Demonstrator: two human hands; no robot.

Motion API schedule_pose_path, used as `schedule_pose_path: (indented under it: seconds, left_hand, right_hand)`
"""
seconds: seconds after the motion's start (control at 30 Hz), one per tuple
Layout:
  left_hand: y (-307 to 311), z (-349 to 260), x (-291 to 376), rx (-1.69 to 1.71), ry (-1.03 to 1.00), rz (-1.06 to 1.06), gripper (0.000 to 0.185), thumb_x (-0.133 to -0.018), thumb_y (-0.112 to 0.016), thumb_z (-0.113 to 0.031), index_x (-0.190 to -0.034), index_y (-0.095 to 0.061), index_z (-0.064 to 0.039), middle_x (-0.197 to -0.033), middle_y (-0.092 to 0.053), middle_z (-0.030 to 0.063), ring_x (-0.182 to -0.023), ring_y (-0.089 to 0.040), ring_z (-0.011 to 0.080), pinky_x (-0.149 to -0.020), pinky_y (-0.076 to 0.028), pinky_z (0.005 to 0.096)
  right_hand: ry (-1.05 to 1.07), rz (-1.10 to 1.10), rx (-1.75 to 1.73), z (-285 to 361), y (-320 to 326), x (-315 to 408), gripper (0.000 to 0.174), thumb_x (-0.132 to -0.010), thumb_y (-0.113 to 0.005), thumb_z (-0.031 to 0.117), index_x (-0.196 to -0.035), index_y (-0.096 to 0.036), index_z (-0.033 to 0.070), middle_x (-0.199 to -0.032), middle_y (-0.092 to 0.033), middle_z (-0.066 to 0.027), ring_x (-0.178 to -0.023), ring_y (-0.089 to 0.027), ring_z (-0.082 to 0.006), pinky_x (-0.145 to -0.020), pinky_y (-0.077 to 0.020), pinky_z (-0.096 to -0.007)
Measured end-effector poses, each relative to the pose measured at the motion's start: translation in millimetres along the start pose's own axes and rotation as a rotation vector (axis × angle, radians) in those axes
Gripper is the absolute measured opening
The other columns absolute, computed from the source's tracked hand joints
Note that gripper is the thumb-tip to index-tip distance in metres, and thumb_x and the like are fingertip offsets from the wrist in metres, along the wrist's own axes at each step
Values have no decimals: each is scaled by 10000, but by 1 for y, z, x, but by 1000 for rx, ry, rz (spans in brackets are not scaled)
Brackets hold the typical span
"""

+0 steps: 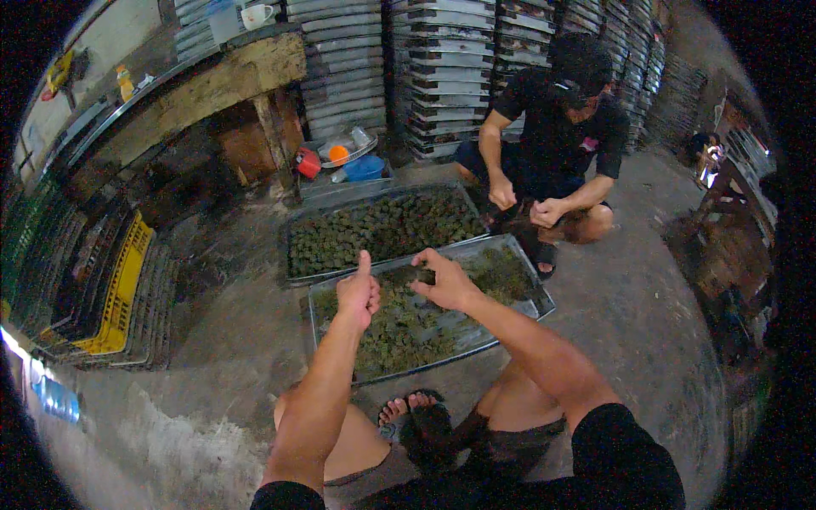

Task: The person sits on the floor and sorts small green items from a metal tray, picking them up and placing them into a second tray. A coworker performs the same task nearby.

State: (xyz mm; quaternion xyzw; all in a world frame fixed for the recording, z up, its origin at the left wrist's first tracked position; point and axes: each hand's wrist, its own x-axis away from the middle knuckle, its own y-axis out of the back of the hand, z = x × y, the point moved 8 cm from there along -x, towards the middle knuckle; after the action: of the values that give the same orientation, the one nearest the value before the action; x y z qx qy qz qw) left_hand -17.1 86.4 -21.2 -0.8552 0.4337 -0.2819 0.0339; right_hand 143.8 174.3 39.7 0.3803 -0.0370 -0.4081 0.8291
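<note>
Before me on the floor lies a shallow metal tray [472,349] with loose, greenish moss-like plant material [408,347] spread over it in patches. My left hand [359,294] is above its left part, fingers curled in and thumb raised; I see nothing held in it. Over the tray's middle is my right hand [443,280], thumb and forefinger apart in a curve, with a dark patch of the material visible beyond the gap. A second tray [382,262], just behind the first, is filled with small dark-green clumps [382,223].
A co-worker [561,134] squats beyond the trays at the right, both hands close together. Tall stacks of metal trays [452,76] line the back. Yellow and dark plastic crates [121,287] stand at left below a counter [210,83]. Bowls and a basket [350,156] sit behind the trays.
</note>
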Motion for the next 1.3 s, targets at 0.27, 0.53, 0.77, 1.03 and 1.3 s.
schedule_pose_path:
  seconds: [0.27, 0.53, 0.77, 1.03, 1.3]
  left_hand:
    - [-34, 20, 19, -83, 62, 358, 284, -863, -633, -258, -1109, -620, -117, -927, -577, -13, -712, -486, 131, -605, -438, 285]
    - [-33, 12, 5, -74, -134, 344, 217, -839, -637, -102, -1034, -630, -8, -967, -640, 58, -834, -596, 158, -655, -483, 301]
    - [-27, 24, 4, 84, -5, 275, 268, -784, -718, -159, -967, -618, 9, -857, -638, 71, -749, -608, 163, -581, -480, 284]
    - [-14, 23, -12, 313, 145, 287, 263, -832, -638, -104, -1076, -559, -43, -902, -591, 99, -722, -566, 187, -589, -479, 298]
    - [-1, 27, -22, 354, 209, 219, 251, -820, -620, -78, -1063, -565, -43, -897, -585, 109, -720, -554, 199, -597, -473, 309]
  right_hand:
    - [294, 23, 27, 38, -7, 4, 349, -678, -697, 121, -1007, -599, 61, -943, -611, -161, -882, -591, -359, -791, -483, -410]
    - [320, -22, 77, 43, -10, 6, 341, -667, -690, 125, -994, -631, 54, -905, -626, -156, -858, -604, -343, -770, -492, -409]
    - [-197, 184, -594, -15, -37, -8, 267, -752, -635, 149, -999, -646, 48, -861, -648, -96, -707, -620, -209, -631, -505, -344]
    - [-748, 59, -1074, -63, -17, 7, 171, -876, -524, 180, -977, -592, 60, -774, -516, -28, -563, -416, -116, -483, -343, -239]
    - [-650, -10, -766, -67, 1, 1, 266, -862, -612, 326, -896, -600, 62, -687, -483, -11, -511, -388, -93, -448, -296, -238]
